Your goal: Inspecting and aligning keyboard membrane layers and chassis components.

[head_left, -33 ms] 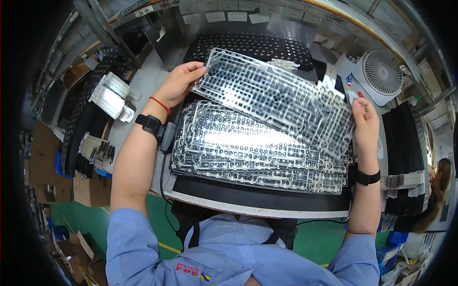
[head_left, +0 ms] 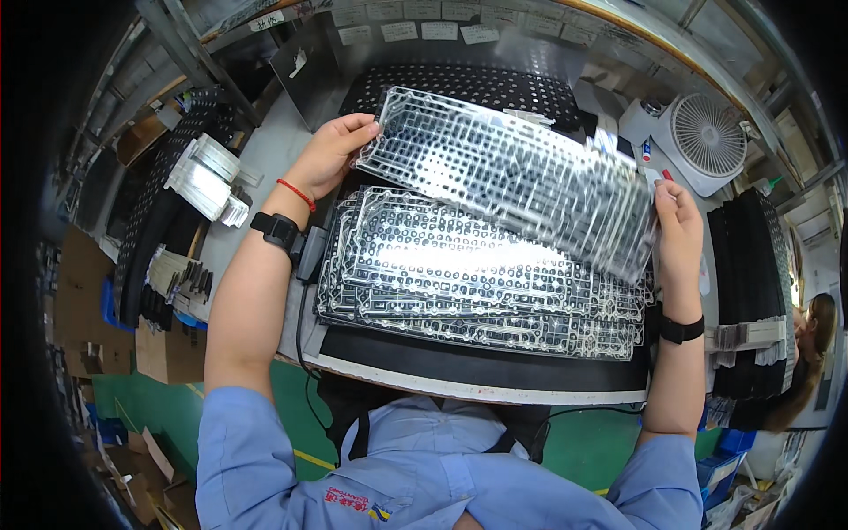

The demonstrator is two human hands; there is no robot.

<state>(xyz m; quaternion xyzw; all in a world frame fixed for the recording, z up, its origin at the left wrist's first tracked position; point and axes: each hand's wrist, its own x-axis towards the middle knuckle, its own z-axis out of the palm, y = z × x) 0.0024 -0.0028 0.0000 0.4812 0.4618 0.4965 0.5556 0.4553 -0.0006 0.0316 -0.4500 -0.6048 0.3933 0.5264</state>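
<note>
The sheet point(head_left: 508, 177), clear with rows of small rings, is in your hands, over the far side of the stack point(head_left: 433, 256). Its long axis runs aslant, from the upper left down to the right; the left end points away from you and the right end lies nearer. Whether its lower right corner touches the stack, I cannot tell.

Your left hand point(head_left: 343, 146) pinches the left end between thumb and fingers. Your right hand point(head_left: 678, 221) pinches the right end, its fingers bent, the sheet blurred there.

Below, the stack's long axis runs nearly left to right, dipping slightly rightward, on a black mat point(head_left: 495, 358). Beyond lies a perforated black panel point(head_left: 459, 81); far right stands a fan point(head_left: 707, 137).
</note>
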